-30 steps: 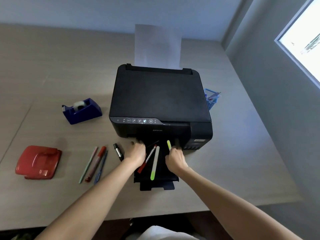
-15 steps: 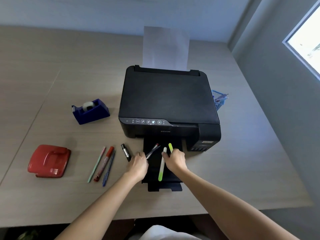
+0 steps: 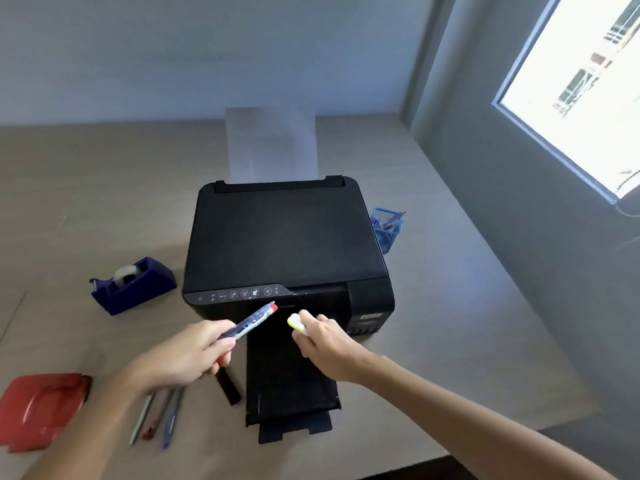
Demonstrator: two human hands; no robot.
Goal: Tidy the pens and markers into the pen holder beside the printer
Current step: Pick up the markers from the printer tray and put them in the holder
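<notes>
Left hand (image 3: 180, 355) fingers pinching red-capped pen (image 3: 254, 320), right hand (image 3: 322, 344) clutching highlighters (image 3: 296, 322) (yellow tip showing)

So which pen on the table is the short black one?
The black marker, lying by itself right beside the printer's tray, below the left hand. The other three pens are long and thin, bunched together further left.

Black printer (image 3: 287, 237) just past the hands, blue pen holder (image 3: 386, 233) far right of them, red hole punch (image 3: 41, 410) & navy tape dispenser (image 3: 135, 285) to their left.
</notes>
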